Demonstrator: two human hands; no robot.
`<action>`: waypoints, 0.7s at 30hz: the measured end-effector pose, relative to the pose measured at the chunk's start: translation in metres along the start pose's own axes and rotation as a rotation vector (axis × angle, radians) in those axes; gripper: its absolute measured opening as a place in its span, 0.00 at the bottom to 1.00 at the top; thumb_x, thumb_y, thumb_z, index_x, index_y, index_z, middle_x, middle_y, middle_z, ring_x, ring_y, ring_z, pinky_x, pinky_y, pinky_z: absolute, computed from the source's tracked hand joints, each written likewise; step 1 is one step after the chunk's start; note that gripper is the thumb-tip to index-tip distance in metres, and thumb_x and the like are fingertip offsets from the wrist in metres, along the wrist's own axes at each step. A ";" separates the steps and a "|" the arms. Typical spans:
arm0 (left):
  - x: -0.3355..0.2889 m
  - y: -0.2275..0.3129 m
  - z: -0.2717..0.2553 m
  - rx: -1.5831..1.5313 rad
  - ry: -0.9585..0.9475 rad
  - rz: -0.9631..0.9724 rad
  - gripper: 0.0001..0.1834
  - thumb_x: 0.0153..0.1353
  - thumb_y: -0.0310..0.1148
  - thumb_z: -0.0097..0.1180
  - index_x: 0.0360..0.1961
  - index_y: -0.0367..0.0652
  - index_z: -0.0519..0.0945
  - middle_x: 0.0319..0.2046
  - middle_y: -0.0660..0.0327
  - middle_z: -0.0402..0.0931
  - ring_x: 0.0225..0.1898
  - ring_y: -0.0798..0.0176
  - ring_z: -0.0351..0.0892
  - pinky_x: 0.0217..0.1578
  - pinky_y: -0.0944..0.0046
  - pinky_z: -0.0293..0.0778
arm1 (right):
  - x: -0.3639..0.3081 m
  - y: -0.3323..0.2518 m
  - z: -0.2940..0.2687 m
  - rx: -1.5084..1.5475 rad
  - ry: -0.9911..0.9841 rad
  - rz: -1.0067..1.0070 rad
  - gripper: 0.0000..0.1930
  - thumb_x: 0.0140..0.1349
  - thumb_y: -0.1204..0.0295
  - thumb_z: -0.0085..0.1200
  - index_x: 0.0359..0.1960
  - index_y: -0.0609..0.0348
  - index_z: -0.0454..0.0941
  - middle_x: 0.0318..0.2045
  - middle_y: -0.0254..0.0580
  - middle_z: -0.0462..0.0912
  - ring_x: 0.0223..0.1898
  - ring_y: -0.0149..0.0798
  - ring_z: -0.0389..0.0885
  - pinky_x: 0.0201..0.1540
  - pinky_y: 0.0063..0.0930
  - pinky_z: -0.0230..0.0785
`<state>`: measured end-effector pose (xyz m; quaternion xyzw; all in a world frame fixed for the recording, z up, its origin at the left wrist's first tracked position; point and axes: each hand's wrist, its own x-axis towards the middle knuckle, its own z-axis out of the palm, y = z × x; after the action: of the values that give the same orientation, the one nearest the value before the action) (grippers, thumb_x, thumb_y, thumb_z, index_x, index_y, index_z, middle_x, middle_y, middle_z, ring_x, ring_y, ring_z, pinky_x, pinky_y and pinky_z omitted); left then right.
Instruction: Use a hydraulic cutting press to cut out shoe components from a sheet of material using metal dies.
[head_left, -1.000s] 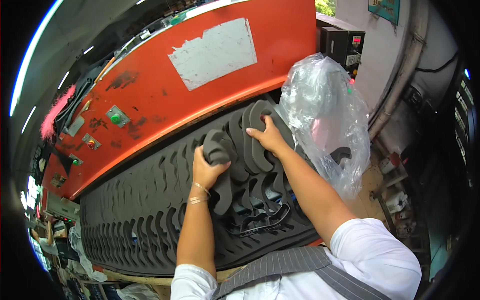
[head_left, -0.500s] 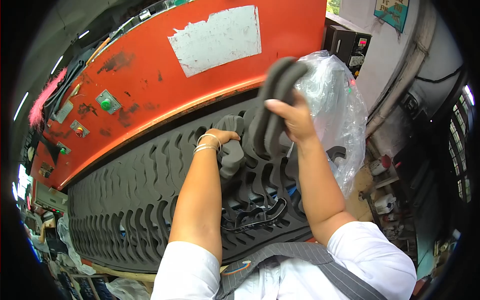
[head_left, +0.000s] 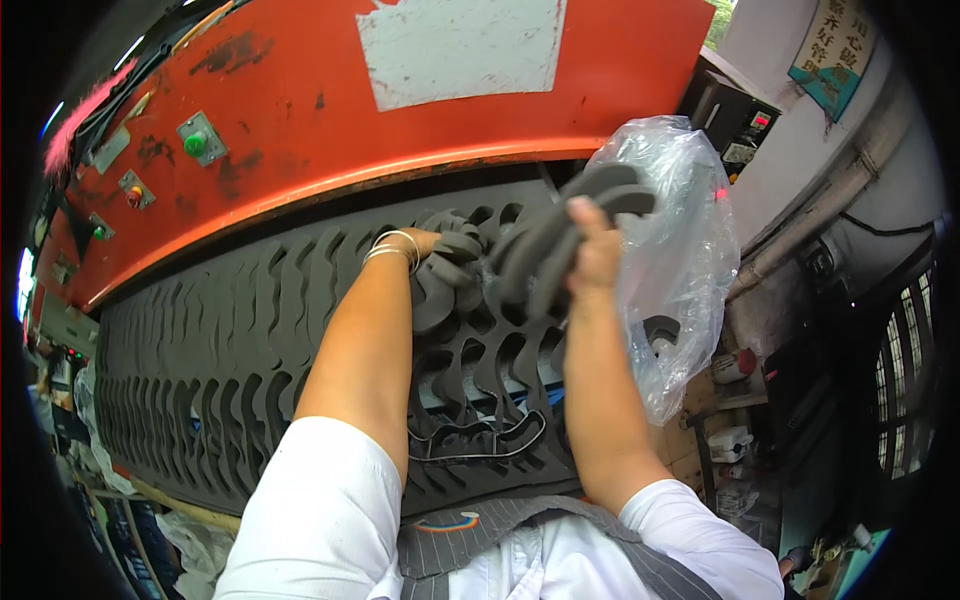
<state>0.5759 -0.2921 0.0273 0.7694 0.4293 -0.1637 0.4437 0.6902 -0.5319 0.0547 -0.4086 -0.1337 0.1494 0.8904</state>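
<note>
A dark grey foam sheet [head_left: 225, 275] with rows of wavy cut-outs lies before me. My left hand [head_left: 425, 243], wearing thin bangles, is closed round a bunch of curved grey foam pieces [head_left: 436, 295] over the sheet. To its right, my right hand [head_left: 597, 250] grips other curved foam pieces [head_left: 535, 245], held tilted above the sheet and partly blurred. Its thumb points up along them. Nearer to me, a wavy cutting die [head_left: 490, 450] with a thin metal-looking edge rests on the sheet.
An orange machine panel [head_left: 290, 110] with green and red buttons stands behind the sheet. A clear plastic bag [head_left: 680, 230] hangs at the right end, with a curved foam piece [head_left: 660, 328] by it. Beyond are a black control box [head_left: 728, 115] and a slanting pipe [head_left: 810, 220].
My right hand has come down, and its foam pieces now lean over to the right. The pieces in my left hand now show as a fanned-out bunch. My view has shifted somewhat.
</note>
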 end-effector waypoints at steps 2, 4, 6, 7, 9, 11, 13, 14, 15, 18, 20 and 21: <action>-0.002 0.020 0.011 0.059 0.008 0.046 0.47 0.37 0.62 0.64 0.52 0.34 0.78 0.51 0.46 0.77 0.54 0.45 0.75 0.51 0.52 0.71 | 0.005 -0.053 -0.019 0.138 0.021 -0.117 0.16 0.56 0.69 0.59 0.45 0.61 0.74 0.34 0.41 0.79 0.38 0.39 0.80 0.42 0.32 0.75; 0.008 0.006 0.007 0.142 0.108 0.041 0.47 0.38 0.63 0.63 0.50 0.30 0.79 0.51 0.44 0.77 0.52 0.45 0.76 0.51 0.52 0.71 | -0.010 -0.079 -0.011 0.237 -0.099 -0.127 0.15 0.57 0.68 0.56 0.45 0.60 0.74 0.34 0.40 0.79 0.35 0.40 0.81 0.42 0.34 0.77; 0.032 -0.032 0.005 -0.176 -0.005 0.133 0.43 0.44 0.61 0.62 0.46 0.26 0.79 0.48 0.44 0.78 0.48 0.51 0.79 0.48 0.54 0.72 | -0.025 -0.086 -0.006 0.279 -0.140 -0.061 0.17 0.56 0.67 0.56 0.45 0.62 0.74 0.34 0.42 0.79 0.35 0.39 0.81 0.42 0.34 0.77; 0.039 -0.063 -0.005 -0.174 0.056 0.219 0.42 0.45 0.60 0.62 0.46 0.27 0.80 0.46 0.45 0.79 0.47 0.53 0.79 0.47 0.56 0.72 | -0.034 -0.078 0.002 0.240 -0.217 0.052 0.18 0.55 0.67 0.57 0.46 0.63 0.73 0.35 0.43 0.79 0.36 0.39 0.81 0.42 0.35 0.77; 0.013 -0.029 0.015 -0.196 0.079 0.255 0.37 0.42 0.54 0.67 0.42 0.28 0.82 0.41 0.49 0.82 0.44 0.56 0.81 0.44 0.59 0.73 | -0.028 -0.067 -0.012 0.014 -0.293 0.199 0.20 0.53 0.69 0.59 0.47 0.64 0.73 0.37 0.44 0.79 0.39 0.38 0.81 0.45 0.34 0.76; -0.012 -0.067 0.015 -0.345 0.308 0.409 0.31 0.40 0.43 0.70 0.43 0.32 0.80 0.40 0.51 0.82 0.43 0.57 0.81 0.44 0.60 0.74 | -0.037 -0.035 0.024 -0.138 -0.432 0.351 0.23 0.50 0.70 0.62 0.48 0.65 0.73 0.38 0.43 0.80 0.40 0.36 0.80 0.46 0.31 0.74; -0.073 -0.053 0.039 -0.296 0.628 0.556 0.24 0.43 0.34 0.66 0.44 0.36 0.79 0.42 0.54 0.80 0.43 0.59 0.79 0.44 0.63 0.73 | -0.035 -0.015 0.045 -0.277 -0.489 0.390 0.26 0.48 0.70 0.64 0.49 0.66 0.73 0.39 0.43 0.80 0.41 0.35 0.80 0.46 0.29 0.73; -0.103 -0.055 0.054 -0.318 0.823 0.648 0.17 0.47 0.28 0.61 0.42 0.40 0.79 0.42 0.57 0.79 0.43 0.60 0.79 0.44 0.65 0.73 | -0.032 -0.005 0.052 -0.348 -0.511 0.409 0.27 0.47 0.70 0.64 0.50 0.67 0.72 0.40 0.42 0.80 0.41 0.34 0.79 0.46 0.28 0.73; -0.127 -0.068 0.060 -0.548 0.773 0.798 0.27 0.45 0.30 0.65 0.50 0.39 0.73 0.43 0.55 0.77 0.43 0.57 0.78 0.46 0.61 0.73 | -0.027 0.010 0.062 -0.398 -0.556 0.465 0.28 0.46 0.69 0.65 0.50 0.69 0.73 0.40 0.44 0.80 0.41 0.36 0.80 0.46 0.30 0.73; -0.168 -0.122 0.076 -0.834 0.662 0.870 0.29 0.53 0.31 0.63 0.56 0.39 0.68 0.43 0.57 0.75 0.45 0.57 0.76 0.49 0.57 0.73 | -0.011 0.046 0.082 -0.940 -0.567 0.486 0.36 0.41 0.62 0.67 0.51 0.75 0.73 0.46 0.55 0.79 0.44 0.45 0.80 0.47 0.32 0.73; -0.199 -0.146 0.073 0.594 1.495 1.165 0.19 0.62 0.31 0.54 0.53 0.38 0.69 0.45 0.59 0.74 0.46 0.62 0.75 0.49 0.59 0.73 | -0.004 0.061 0.102 -1.213 -0.695 0.497 0.41 0.35 0.53 0.67 0.48 0.76 0.76 0.50 0.62 0.77 0.48 0.52 0.79 0.50 0.35 0.72; -0.183 -0.143 0.074 0.565 1.450 1.208 0.19 0.62 0.31 0.54 0.53 0.38 0.69 0.45 0.59 0.74 0.46 0.62 0.75 0.49 0.59 0.73 | 0.003 0.071 0.097 -1.315 -0.723 0.476 0.40 0.35 0.52 0.66 0.47 0.73 0.77 0.50 0.64 0.77 0.48 0.53 0.79 0.51 0.37 0.71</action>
<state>0.3642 -0.4132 0.0250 0.8512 0.0773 0.5055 -0.1184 0.6472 -0.4203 0.0619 -0.7954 -0.3848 0.3498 0.3113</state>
